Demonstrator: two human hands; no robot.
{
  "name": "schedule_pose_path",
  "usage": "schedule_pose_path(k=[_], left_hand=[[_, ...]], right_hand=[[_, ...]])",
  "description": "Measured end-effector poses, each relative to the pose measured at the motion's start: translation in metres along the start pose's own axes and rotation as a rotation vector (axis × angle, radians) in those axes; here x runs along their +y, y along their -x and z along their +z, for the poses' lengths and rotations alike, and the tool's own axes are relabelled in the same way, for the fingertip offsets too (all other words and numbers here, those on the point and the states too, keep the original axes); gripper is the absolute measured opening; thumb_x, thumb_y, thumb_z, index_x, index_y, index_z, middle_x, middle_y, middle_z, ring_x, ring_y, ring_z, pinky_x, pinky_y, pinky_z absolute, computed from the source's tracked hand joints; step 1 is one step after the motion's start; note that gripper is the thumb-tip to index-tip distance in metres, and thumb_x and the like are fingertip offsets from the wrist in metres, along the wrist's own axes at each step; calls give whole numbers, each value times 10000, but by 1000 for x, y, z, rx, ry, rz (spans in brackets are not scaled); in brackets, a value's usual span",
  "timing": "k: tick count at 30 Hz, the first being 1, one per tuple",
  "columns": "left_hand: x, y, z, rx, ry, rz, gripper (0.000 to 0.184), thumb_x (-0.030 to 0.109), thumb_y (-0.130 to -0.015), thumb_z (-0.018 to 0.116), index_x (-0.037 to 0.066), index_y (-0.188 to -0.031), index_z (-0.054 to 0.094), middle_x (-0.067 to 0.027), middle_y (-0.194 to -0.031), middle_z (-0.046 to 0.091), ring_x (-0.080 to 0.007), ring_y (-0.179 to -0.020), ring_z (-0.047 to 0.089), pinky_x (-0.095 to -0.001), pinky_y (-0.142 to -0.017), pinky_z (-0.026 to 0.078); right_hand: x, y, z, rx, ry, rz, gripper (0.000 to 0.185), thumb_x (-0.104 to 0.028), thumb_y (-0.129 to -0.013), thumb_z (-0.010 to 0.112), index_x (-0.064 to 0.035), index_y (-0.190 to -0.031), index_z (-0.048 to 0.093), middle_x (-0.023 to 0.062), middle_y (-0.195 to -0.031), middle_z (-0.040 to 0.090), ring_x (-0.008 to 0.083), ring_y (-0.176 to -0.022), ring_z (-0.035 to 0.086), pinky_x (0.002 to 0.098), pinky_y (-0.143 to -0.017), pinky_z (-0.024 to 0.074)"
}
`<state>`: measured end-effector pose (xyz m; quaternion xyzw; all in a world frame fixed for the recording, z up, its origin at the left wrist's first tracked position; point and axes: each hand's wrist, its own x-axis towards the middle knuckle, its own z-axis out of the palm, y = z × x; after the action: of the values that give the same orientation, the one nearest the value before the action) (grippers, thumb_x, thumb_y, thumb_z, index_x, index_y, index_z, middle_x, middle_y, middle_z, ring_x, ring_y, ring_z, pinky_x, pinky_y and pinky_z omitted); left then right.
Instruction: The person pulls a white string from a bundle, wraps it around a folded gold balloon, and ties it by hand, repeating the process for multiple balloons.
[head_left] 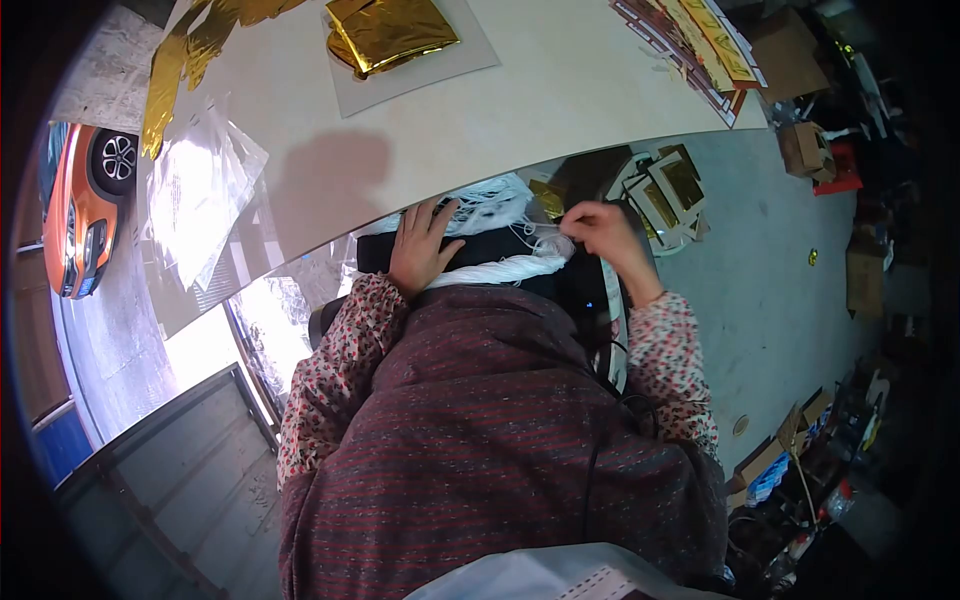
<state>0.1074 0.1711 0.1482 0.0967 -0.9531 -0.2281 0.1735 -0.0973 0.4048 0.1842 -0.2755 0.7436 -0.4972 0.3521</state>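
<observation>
- Across the person's lap, just below the table's edge, lies loose white string, gathered in two bundles with dark fabric between them.
- The left hand is open, palm down and fingers spread, touching the upper bundle and the dark fabric.
- The right hand is nearly closed, thumb and fingertips pinching thin strands at the bundles' right end.
- Beyond the lap, the pale table bears folded gold foil on a translucent sheet, printed paper strips at its far right, and a clear plastic bag at its left; what the bag holds, if anything, cannot be told.
- Right of the right hand, gold-panelled pieces sit stacked below table height.
- Farther right, an open cardboard box has unclear contents; blue-and-white packaging lies by cardboard nearer the person.
</observation>
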Motion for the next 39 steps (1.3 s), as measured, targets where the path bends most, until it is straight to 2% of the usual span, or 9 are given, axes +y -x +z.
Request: schedule_pose_path(k=[4,10,13,19,22,25,28,33,39], left_hand=[[6,-2,-3,6,-61,37,644,237,-736,702,107,-1308,437,-143,-1344,365,-332,-1254,329,-440,-1030,288],[5,-1,-1,-8,-58,28,651,229,-744,694,103,-1321,422,-144,-1366,344,-323,-1277,308,-433,-1037,278],[3,-1,0,-3,-70,38,644,225,-745,692,99,-1317,425,-147,-1363,346,-318,-1281,309,-428,-1037,281],[3,-1,-2,-4,-67,29,642,220,-744,694,92,-1314,427,-147,-1354,361,-318,-1271,325,-421,-1031,293],[0,-1,-2,5,-54,33,640,220,-742,696,89,-1309,431,-148,-1347,368,-319,-1266,329,-423,-1027,296],[1,-2,-2,2,-56,32,631,222,-744,694,89,-1304,435,-148,-1342,374,-319,-1261,335,-424,-1023,298],[0,-1,-1,2,-48,36,626,225,-749,690,91,-1305,435,-149,-1340,378,-318,-1259,338,-425,-1023,298],[0,-1,-1,-4,-66,37,631,232,-757,684,97,-1315,424,-144,-1356,365,-313,-1272,326,-426,-1029,294],[1,-2,-2,-18,-77,36,637,233,-760,679,105,-1325,414,-137,-1370,354,-303,-1291,309,-422,-1042,283]], right_hand=[[-45,19,-48,-233,-651,237,96,-142,-855,621,-68,-917,617,36,-835,644,52,-558,520,154,-442,369],[-15,13,-35,-77,-30,169,142,-151,-847,629,-58,-953,631,71,-846,653,124,-608,580,210,-495,451],[10,-10,0,76,473,-258,216,-186,-812,652,-53,-982,651,121,-897,662,237,-701,638,302,-627,514],[43,-49,11,-31,939,251,202,-189,-748,678,-28,-870,664,105,-842,652,193,-597,597,304,-602,490],[34,-42,-9,56,472,16,177,-168,-791,641,-29,-902,648,88,-842,655,137,-524,536,269,-488,439],[-18,-17,-41,-252,-884,381,180,-152,-899,557,-33,-1034,572,-6,-674,517,32,-485,357,173,-383,235],[-55,14,-66,-143,-613,396,218,-193,-932,517,-60,-1105,524,-37,-635,410,40,-485,340,181,-387,255],[8,60,-221,287,-712,428,114,-172,-874,590,-72,-917,624,-77,-580,352,28,-475,312,205,-391,211],[112,311,-547,788,-457,-202,192,-173,-921,521,-15,-1009,585,49,-856,557,116,-756,524,269,-653,464]])
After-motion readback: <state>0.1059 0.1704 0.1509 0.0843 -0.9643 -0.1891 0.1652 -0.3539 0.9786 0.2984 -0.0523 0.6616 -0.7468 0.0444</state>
